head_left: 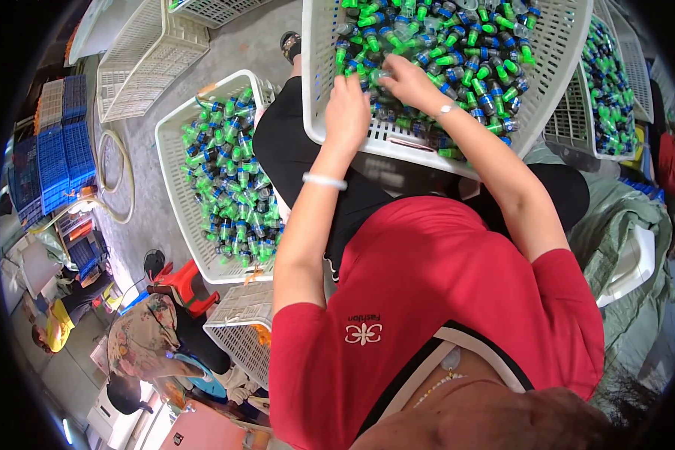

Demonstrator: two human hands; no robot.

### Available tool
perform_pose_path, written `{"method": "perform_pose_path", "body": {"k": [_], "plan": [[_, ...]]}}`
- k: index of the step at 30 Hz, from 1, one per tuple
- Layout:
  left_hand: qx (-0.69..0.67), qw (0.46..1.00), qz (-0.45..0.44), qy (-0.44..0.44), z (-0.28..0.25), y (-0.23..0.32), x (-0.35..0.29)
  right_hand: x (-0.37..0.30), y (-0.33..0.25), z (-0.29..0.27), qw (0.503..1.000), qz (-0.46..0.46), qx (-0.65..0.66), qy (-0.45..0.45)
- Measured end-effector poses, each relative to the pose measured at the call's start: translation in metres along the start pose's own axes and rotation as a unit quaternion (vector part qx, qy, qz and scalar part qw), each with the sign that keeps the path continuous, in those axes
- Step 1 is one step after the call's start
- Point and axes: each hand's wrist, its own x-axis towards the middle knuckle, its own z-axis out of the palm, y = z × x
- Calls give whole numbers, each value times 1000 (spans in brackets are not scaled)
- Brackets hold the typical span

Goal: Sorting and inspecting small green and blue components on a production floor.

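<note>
A white plastic crate (pixel 316 67) sits before me, filled with small plastic pieces (pixel 476 64) that have bright green tips, blue rings and dark or clear bodies. My left hand (pixel 349 112) is at the crate's near left part, its fingers bent together and pointing down at the pieces. What those fingertips hold, if anything, is hidden. Just to its right, my right hand (pixel 414 84) reaches over the near rim with its fingers pinched. Between its fingertips is a small, pale, see-through piece, partly blurred. The two hands are close but apart.
Left of my leg, a second white crate (pixel 174 187) holds more such pieces. Another filled crate (pixel 577 112) stands at the right. Beige crates (pixel 150 60), a coiled hose (pixel 131 180) and stacked blue crates (pixel 67 165) lie leftward. A person in a floral top (pixel 139 337) is at lower left.
</note>
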Motion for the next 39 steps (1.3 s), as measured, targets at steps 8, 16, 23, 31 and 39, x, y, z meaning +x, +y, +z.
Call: {"method": "perform_pose_path", "body": {"k": [8,16,23,31,39], "plan": [[145,987,-37,-67,60,-38,47,-48,-25,-93,821,318,468,-80],[-404,906,-71,-104,10,2,21,-71,-20,-131,797,361,483,3],[-781,568,-206,-156,-15,53,-6,-53,-40,-137,841,242,484,0],[-449,865,-214,-60,-17,71,-13,-59,-51,-141,868,177,442,-140],[-517,814,-255,-70,-5,71,-22,-55,-74,-156,982,-129,101,-89]]}}
